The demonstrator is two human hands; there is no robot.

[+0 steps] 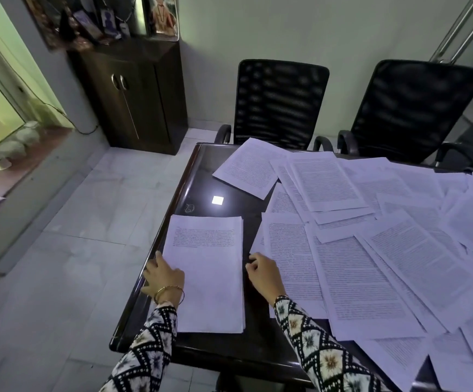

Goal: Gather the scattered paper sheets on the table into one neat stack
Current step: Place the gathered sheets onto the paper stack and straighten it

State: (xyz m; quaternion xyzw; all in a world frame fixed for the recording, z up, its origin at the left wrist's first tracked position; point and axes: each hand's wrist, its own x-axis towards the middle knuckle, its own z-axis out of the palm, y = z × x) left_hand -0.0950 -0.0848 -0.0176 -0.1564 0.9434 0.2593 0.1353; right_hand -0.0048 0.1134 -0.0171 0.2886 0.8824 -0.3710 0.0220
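A neat stack of printed sheets (209, 267) lies near the left edge of the dark glossy table (201, 171). My left hand (164, 275) rests flat on the stack's left edge, fingers spread. At the stack's right edge sits my right hand (263, 271), fingers curled against the side of the stack, holding nothing. Several loose printed sheets (371, 250) overlap one another across the right part of the table. One angled sheet (250, 168) lies at the far side, apart from the stack.
Two black mesh office chairs (280, 103) (416, 108) stand behind the table's far edge. A dark wooden cabinet (133, 94) stands at the back left by the wall. White tiled floor (74, 236) runs along the table's left side.
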